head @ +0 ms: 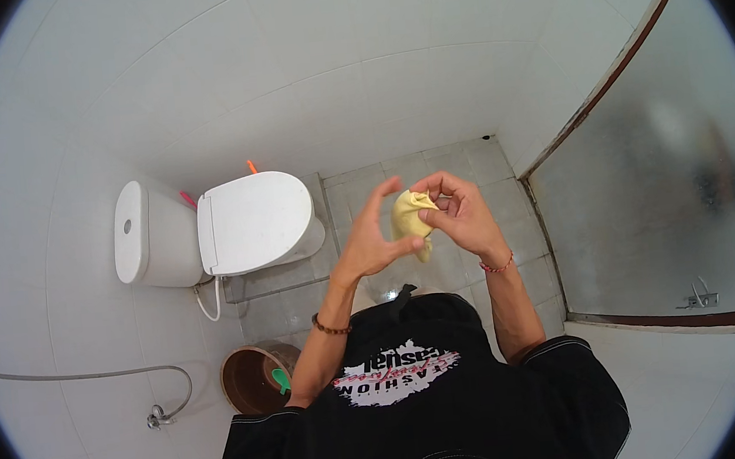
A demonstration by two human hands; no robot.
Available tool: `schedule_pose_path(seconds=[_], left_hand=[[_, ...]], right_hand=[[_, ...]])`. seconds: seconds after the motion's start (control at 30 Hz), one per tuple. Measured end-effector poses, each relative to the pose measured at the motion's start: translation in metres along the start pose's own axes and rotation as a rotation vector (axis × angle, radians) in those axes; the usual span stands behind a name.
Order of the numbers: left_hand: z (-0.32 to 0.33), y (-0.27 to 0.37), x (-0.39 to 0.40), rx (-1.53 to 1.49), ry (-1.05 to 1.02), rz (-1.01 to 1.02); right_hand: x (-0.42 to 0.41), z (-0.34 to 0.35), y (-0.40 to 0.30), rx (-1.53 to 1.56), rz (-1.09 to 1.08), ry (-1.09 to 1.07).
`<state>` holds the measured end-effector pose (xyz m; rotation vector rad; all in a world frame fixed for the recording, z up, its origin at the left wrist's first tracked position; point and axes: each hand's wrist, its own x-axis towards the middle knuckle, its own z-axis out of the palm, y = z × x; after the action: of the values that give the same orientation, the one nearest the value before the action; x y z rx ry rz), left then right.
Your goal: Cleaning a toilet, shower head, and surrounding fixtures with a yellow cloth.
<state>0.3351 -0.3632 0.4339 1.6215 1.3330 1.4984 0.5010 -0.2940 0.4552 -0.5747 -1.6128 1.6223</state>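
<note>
A crumpled pale yellow item (408, 216), which looks like a rubber glove or soft cloth, is up in front of my body. My right hand (461, 211) pinches its gathered upper edge between thumb and fingers. Around its left side curves my left hand (374, 232), thumb and fingers spread apart; whether a fingertip touches the item is hard to tell. A lower part of the item dangles beneath the hands.
A white toilet (259, 222) with lid down stands at left, a brush handle (252, 167) behind it. Below are a brown bucket (243, 378) with a green dipper (281, 380) and a wall tap (158, 418). A frosted glass panel (654, 204) stands right.
</note>
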Motion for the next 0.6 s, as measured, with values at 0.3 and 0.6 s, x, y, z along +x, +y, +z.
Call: schedule_pose_path(seconds=[0.3, 0.6], left_hand=[[0.004, -0.001, 0.026, -0.582, -0.427, -0.75], [0.049, 0.054, 0.013, -1.746, -0.621, -1.149]], right_hand=[[-0.007, -0.023, -0.001, 0.488, -0.08, 0.231], [0.004, 0.004, 0.049, -0.619, -0.916, 0.593]])
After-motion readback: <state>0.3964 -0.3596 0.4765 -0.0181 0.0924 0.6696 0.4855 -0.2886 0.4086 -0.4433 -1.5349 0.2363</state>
